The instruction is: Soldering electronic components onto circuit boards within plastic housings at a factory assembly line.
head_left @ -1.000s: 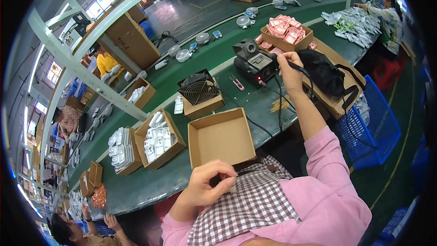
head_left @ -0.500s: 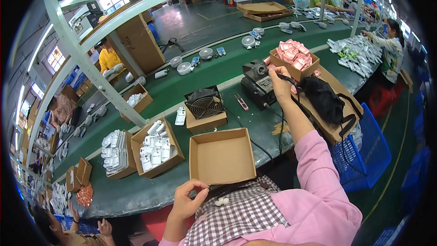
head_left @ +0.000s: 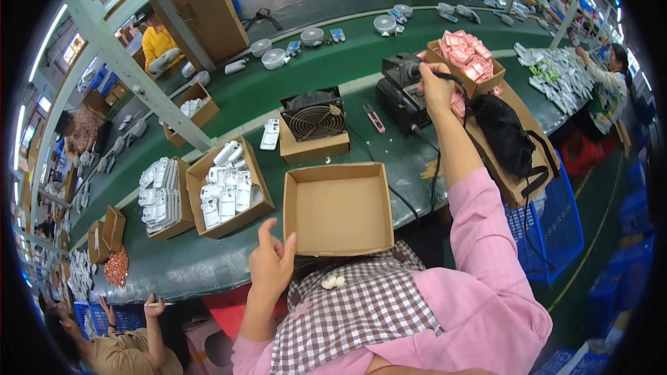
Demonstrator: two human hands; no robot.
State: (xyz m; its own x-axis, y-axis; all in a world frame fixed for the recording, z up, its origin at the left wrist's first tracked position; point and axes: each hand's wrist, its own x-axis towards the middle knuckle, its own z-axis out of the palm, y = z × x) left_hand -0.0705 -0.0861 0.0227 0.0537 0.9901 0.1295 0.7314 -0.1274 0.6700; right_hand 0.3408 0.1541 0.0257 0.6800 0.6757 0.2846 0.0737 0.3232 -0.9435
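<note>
My right hand (head_left: 438,89) is closed around the handle of a corded soldering iron (head_left: 421,69), whose front end sits at a black holder on the bench; the tip is hidden. Near the left wall of a shallow cardboard box (head_left: 338,244), my left hand (head_left: 272,261) is raised with thumb and forefinger apart, holding nothing. The box has only bare cardboard inside. Behind it, a black fan with a round wire guard (head_left: 316,122) rests on another carton. Pink-handled tweezers (head_left: 374,118) lie between the fan and the black holder (head_left: 401,101).
Left of the box stand a carton of white plastic housings (head_left: 226,194) and a stack of similar housings (head_left: 159,194). A carton of pink parts (head_left: 467,55) and a black bag (head_left: 501,140) are at right. Small fans (head_left: 275,59) line the green belt; co-workers sit around.
My left hand has come away from the box's front left corner, and its fingers have spread. My right hand keeps its grip on the soldering iron at the holder. The whole view has shifted.
</note>
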